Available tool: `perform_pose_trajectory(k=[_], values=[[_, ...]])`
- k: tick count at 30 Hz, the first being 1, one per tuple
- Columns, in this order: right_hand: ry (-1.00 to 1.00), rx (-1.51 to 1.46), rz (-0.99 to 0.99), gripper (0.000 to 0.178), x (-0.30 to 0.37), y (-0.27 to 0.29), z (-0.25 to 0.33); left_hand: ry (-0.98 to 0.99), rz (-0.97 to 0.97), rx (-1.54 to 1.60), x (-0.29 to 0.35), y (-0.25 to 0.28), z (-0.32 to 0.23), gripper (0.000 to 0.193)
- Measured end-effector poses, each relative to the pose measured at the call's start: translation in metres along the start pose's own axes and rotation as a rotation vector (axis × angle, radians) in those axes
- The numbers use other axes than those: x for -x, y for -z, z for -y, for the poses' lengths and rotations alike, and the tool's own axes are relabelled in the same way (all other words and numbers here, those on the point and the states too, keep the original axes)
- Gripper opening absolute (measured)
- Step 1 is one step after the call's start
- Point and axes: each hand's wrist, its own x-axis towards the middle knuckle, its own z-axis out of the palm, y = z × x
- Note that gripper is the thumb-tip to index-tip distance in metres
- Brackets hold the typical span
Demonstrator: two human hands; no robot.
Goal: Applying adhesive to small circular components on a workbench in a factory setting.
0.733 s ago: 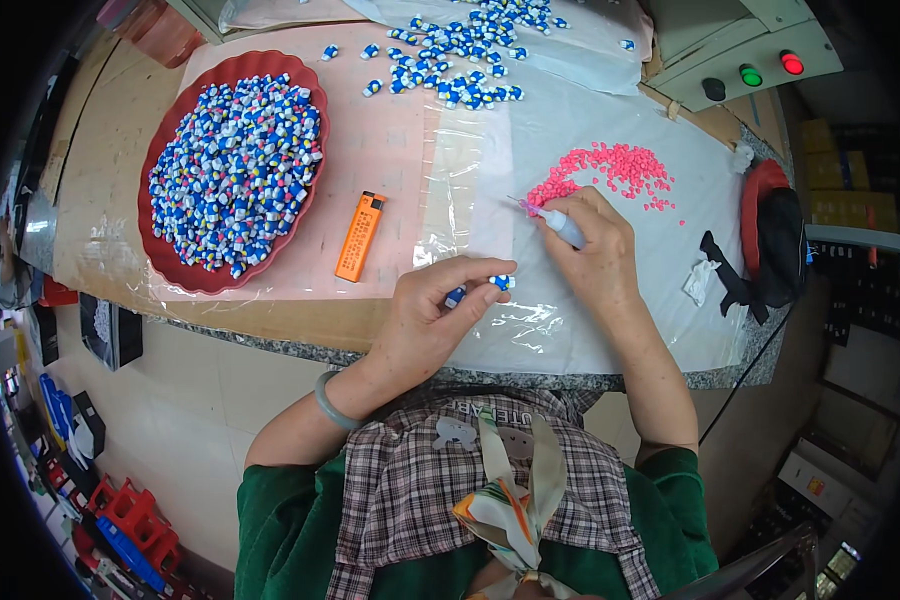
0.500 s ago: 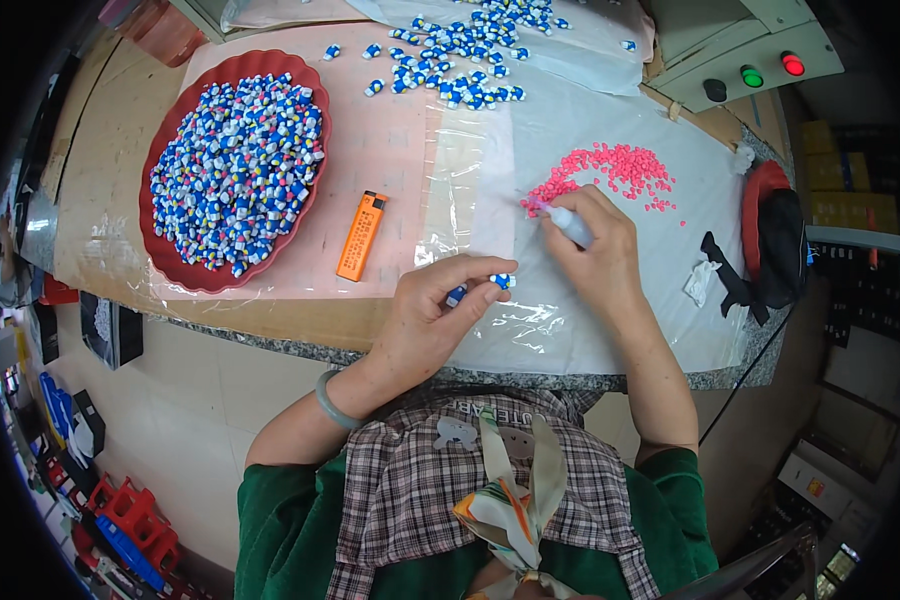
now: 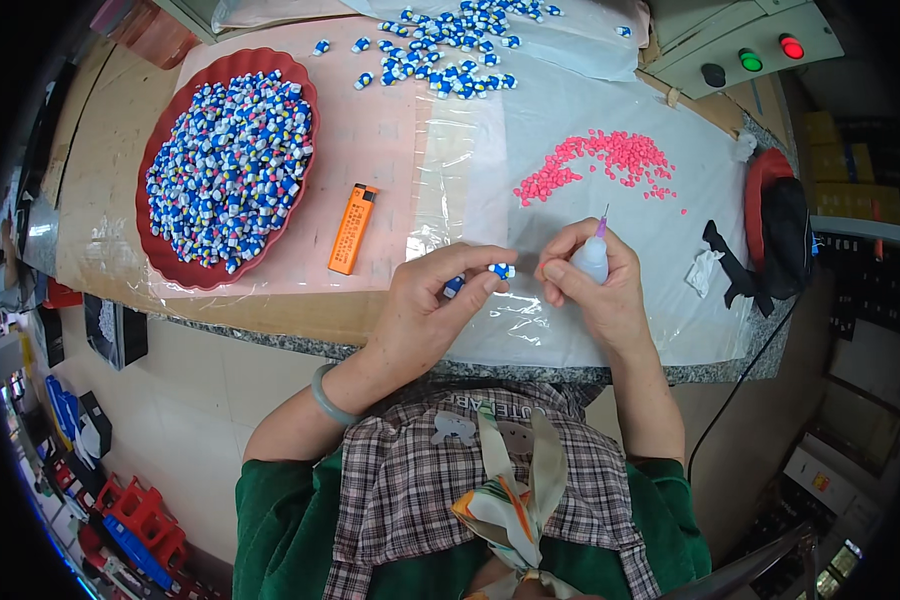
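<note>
Small blue-and-white piece (image 3: 501, 271) partly covered by thumb and forefinger of left hand (image 3: 432, 290); second blue-and-white piece (image 3: 453, 286) partly hidden in same hand's curl. Base of translucent whitish soft bottle (image 3: 591, 260) hidden in right hand (image 3: 605, 285); pinkish spot (image 3: 543, 269) at its fingertips too small to tell. Floor of red scalloped bowl (image 3: 307, 185), bench's left end, buried under heap. Loose blue-and-white pieces (image 3: 460, 45) at bench's far edge cut off above, likewise pale grey box with coloured buttons (image 3: 692, 45) at far right corner.
</note>
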Motion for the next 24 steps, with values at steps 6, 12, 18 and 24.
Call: perform_pose_trajectory(k=[6, 12, 18, 24], values=[[0.049, 0.143, 0.023, 0.018, 0.006, -0.007, 0.001, -0.132, -0.003, -0.189, -0.002, -0.004, -0.002, 0.022], [0.063, 0.261, 0.037, 0.018, 0.007, -0.009, 0.002, -0.261, -0.001, -0.321, -0.004, -0.007, 0.0, 0.025], [0.067, 0.317, 0.027, 0.019, 0.007, -0.011, -0.002, -0.33, -0.026, -0.387, -0.003, -0.008, 0.003, 0.026], [0.11, 0.379, -0.001, 0.021, 0.007, -0.01, -0.013, -0.369, -0.019, -0.469, -0.003, -0.01, 0.006, 0.026]])
